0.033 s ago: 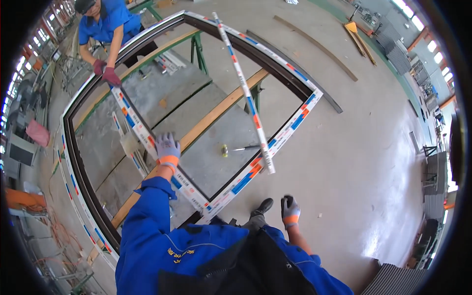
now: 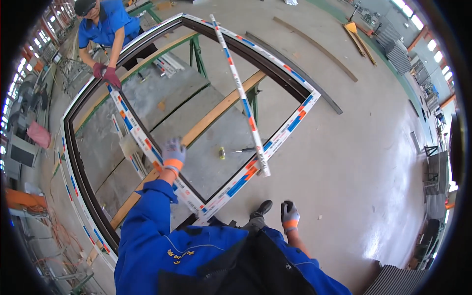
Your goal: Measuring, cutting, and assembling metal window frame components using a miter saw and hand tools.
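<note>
Crossbar (image 2: 135, 125) spans the frame (image 2: 298, 118), second bar (image 2: 239, 88) lies across, seemingly unfixed; left hand (image 2: 173, 150) at crossbar, right hand (image 2: 290, 216) loosely curled, both grips unclear.

Smooth grey floor (image 2: 339, 162) spreading wide, white glare (image 2: 376, 241) shining at lower right. Green painted strip (image 2: 403, 84) curving along upper right, yellow pallet truck (image 2: 352, 28) standing near. Bright white windows (image 2: 417, 22) glowing beside orange column (image 2: 417, 39).
</note>
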### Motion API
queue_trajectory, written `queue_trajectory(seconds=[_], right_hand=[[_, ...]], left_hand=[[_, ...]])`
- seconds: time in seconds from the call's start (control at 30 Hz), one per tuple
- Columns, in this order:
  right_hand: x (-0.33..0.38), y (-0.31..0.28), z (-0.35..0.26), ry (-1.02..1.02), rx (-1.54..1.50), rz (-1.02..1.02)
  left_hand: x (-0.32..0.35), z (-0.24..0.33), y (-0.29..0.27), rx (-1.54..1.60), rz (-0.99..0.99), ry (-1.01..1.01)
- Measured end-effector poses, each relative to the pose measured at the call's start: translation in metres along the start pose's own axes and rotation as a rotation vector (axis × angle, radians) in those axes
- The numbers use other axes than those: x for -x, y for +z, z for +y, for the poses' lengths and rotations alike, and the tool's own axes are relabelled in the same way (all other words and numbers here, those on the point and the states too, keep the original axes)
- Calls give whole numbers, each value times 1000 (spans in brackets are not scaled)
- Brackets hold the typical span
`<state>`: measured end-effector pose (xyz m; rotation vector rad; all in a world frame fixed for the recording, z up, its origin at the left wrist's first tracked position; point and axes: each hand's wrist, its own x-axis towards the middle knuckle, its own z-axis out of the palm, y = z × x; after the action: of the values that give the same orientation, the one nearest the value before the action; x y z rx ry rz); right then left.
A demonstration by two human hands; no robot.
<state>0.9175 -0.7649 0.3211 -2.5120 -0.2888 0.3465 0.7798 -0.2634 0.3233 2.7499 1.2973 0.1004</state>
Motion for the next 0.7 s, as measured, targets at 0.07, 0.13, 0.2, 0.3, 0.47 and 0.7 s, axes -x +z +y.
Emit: queue_trajectory(seconds=[0.07, 0.13, 0.2, 0.3, 0.47, 0.7], right_hand=[[4, -3, 32, 135, -51, -83], [11, 15, 29, 66, -61, -190], [-11, -8, 32, 38, -65, -218], [-44, -38, 50, 42, -89, -185], [-137, -50, 139, 99, -312, -3], [-189, -33, 118, 28, -340, -11]], left_hand=[[5, 62, 36, 318, -141, -67], [-1, 68, 95, 444, -189, -127], [-4, 131, 106, 389, -224, -90], [-7, 211, 64, 763, 79, -265], [-28, 227, 99, 914, 101, -366], [-13, 189, 129, 936, 102, -445]])
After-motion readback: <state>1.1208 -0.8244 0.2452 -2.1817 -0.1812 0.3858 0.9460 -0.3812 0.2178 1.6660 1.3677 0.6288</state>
